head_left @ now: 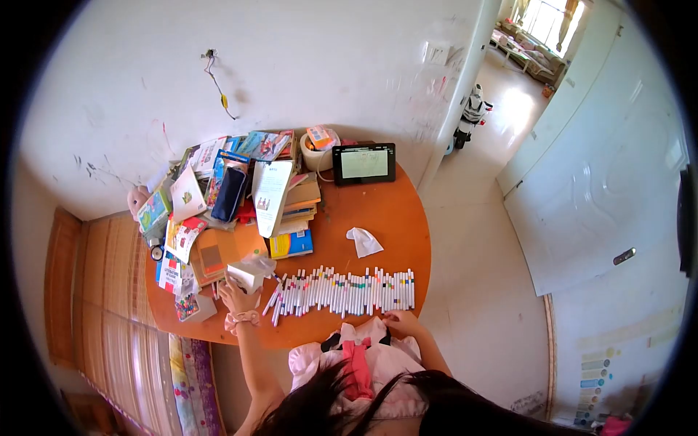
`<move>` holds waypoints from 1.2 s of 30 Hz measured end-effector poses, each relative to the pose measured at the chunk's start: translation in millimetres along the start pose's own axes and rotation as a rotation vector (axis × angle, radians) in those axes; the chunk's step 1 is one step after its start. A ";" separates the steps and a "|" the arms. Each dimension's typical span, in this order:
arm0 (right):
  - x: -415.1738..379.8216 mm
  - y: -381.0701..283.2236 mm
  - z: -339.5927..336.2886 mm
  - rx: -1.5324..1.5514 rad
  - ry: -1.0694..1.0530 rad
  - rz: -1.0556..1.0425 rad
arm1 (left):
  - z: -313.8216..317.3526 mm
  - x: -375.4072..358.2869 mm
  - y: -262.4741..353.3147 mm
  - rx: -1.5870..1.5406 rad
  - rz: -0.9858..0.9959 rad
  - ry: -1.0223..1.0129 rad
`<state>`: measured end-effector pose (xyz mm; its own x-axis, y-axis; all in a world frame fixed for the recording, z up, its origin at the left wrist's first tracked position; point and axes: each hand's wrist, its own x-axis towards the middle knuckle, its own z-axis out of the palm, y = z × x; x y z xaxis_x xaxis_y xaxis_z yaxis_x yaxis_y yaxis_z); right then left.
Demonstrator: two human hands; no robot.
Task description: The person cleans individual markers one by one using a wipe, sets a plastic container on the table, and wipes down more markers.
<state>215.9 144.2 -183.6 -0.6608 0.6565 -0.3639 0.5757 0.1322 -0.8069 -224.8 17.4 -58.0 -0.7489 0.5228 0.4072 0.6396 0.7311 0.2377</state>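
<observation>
My left hand (pixel 236 296), with a pink scrunchie at the wrist, is at a white box (pixel 246 276) left of the markers; its fingers lie against the box's near side. A long row of white markers (pixel 342 292) with coloured bands lies side by side along the table's near part. Just below the right part of that row, my right hand (pixel 398 320) rests at the table edge in front of the body. Its fingers are too small to make out clearly. A crumpled white tissue (pixel 364 242) lies above the markers.
Books and papers (pixel 272 190) are piled at the table's back left, with a dark pencil case (pixel 230 194) on top. A black tablet (pixel 363 163) stands at the back beside a white container (pixel 318 156). A box of colourful beads (pixel 190 308) sits at the left edge.
</observation>
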 end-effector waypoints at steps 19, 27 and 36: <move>-7.3 -189.8 -22.7 0.757 -0.012 -0.353 | -20.6 -93.5 128.1 -0.664 0.404 0.023; 93.0 -121.9 -5.2 0.367 0.355 0.000 | 56.5 -133.0 163.3 -0.854 0.339 -0.009; 210.6 -95.2 -9.2 0.168 0.363 -0.092 | 86.7 -111.3 84.6 -0.358 0.145 -0.400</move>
<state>26.4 276.7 -179.2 -0.4757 0.8709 -0.1234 0.4159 0.0991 -0.9040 -102.3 59.0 -159.7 -0.6115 0.7838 0.1082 0.7080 0.4810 0.5171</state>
